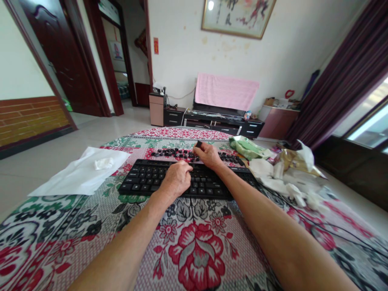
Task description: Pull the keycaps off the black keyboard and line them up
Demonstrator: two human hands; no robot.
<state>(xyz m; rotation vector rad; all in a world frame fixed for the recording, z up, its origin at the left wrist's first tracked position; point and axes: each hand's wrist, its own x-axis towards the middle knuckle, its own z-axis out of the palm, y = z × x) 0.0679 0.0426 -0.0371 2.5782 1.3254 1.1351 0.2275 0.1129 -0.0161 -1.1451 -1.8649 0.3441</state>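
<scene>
A black keyboard (pixel 139 169) lies on the flowered tablecloth in front of me, with keys seated on its left part and bare gaps in its upper middle and right. My left hand (pixel 178 178) rests over the keyboard's middle, fingers curled down at the upper rows; what they hold, if anything, is hidden. Just beyond the back edge, my right hand (pixel 208 155) pinches a small black keycap (pixel 198 144) between thumb and fingers. Loose black keycaps (pixel 169 152) lie in a band behind the keyboard, on both sides of my right hand.
White paper (pixel 75 169) with a crumpled tissue (pixel 104 163) lies at the left. To the right are a green wrapper (pixel 248 146), crumpled tissues (pixel 295 194) and a black cable (pixel 321 223). Beyond the table (pixel 200 266) stands a low cabinet (pixel 218 121).
</scene>
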